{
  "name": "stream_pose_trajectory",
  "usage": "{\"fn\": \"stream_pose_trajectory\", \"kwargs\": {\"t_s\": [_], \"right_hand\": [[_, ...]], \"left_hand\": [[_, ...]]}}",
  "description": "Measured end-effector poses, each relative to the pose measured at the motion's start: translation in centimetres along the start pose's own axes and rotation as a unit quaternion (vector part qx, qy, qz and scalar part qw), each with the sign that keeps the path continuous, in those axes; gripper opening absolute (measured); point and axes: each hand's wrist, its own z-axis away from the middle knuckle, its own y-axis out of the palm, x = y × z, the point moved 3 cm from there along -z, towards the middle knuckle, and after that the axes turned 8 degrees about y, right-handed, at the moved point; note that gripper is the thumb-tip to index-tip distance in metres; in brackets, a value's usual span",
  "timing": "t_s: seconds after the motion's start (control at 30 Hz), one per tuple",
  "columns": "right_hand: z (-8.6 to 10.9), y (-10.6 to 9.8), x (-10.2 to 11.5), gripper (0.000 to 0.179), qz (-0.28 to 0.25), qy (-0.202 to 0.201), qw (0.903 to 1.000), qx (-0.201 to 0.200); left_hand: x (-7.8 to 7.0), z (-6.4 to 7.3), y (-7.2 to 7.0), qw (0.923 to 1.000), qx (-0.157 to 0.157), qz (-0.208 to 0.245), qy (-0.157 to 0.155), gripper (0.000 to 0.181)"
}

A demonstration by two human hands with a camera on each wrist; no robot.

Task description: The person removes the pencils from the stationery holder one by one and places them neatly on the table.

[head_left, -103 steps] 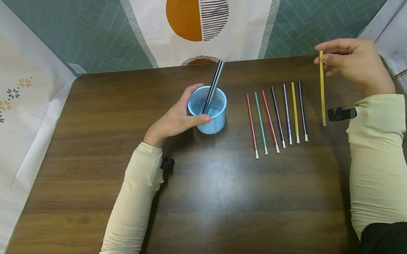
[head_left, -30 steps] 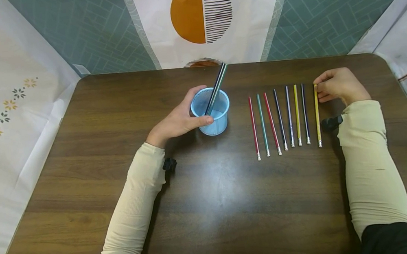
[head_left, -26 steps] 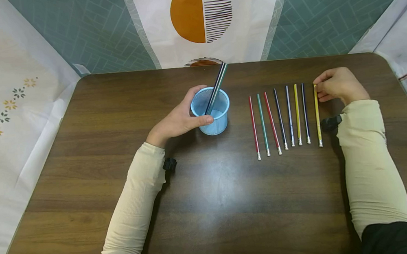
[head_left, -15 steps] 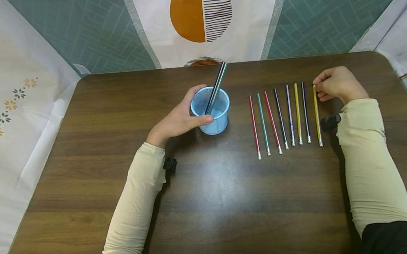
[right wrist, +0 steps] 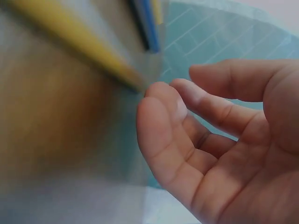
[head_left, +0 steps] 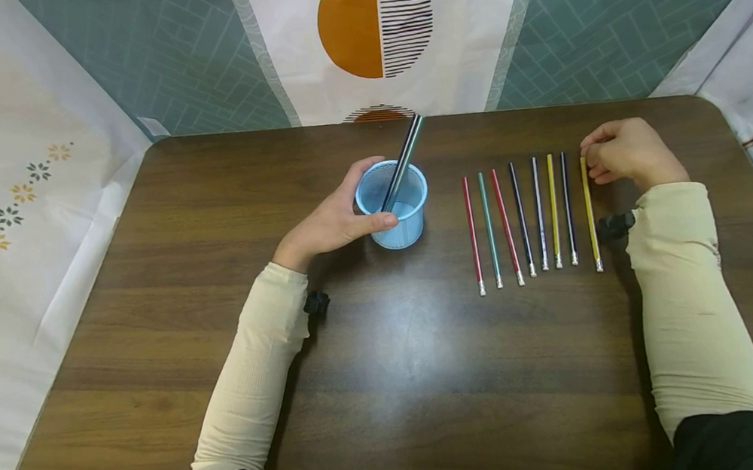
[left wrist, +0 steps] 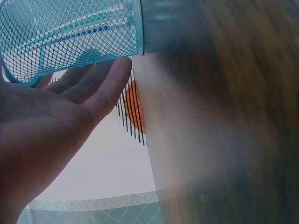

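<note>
My left hand (head_left: 341,219) holds a light-blue mesh pencil cup (head_left: 409,220), thumb at the front and fingers round the back. Inside lean a dark pencil (head_left: 399,159) and a green one (head_left: 412,148), side by side. In the left wrist view the fingers (left wrist: 105,91) lie along the mesh wall (left wrist: 70,42). On the table, a yellow pencil (head_left: 590,218) lies at the right end of a row, eraser toward me. My right hand (head_left: 630,154) is at its far end; the right wrist view shows thumb (right wrist: 229,79) and fingertips apart, the yellow pencil (right wrist: 79,39) beside them.
Left of that yellow pencil, several more lie roughly parallel: a red pencil (head_left: 472,233), a green pencil (head_left: 489,228), other red, blue and purple ones, and another yellow pencil (head_left: 554,210). The brown table (head_left: 377,386) meets a patterned cloth (head_left: 453,38) at the back.
The right hand brought the yellow pencil down and left from the air to the row's right end. Its thumb and fingers are now apart beside it. The left hand keeps holding the cup.
</note>
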Motion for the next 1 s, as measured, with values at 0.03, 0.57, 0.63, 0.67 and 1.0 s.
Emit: {"fn": "stream_pose_trajectory", "kwargs": {"t_s": [0.03,0.57,0.63,0.67,1.0], "right_hand": [[0.1,0.0,0.3,0.031,0.001,-0.006,1.0,-0.004],[6.6,6.3,10.8,0.05,0.034,-0.197,0.9797,0.018],[7.4,7.8,11.8,0.059,0.033,-0.224,0.9736,0.029],[7.6,8.5,12.1,0.062,0.032,-0.238,0.9701,0.033],[8.7,12.1,13.2,0.07,0.027,-0.274,0.96,0.05]], "left_hand": [[0.0,0.0,0.0,1.0,0.0,-0.001,0.0,0.086],[0.2,0.1,-0.1,0.9999,0.001,-0.011,-0.004,0.085],[0.2,0.1,-0.1,0.9999,0.003,-0.011,-0.005,0.085],[-0.3,0.2,0.0,0.9999,0.005,-0.007,-0.008,0.085],[-1.2,0.2,0.4,0.9993,0.022,0.02,-0.022,0.086]]}}
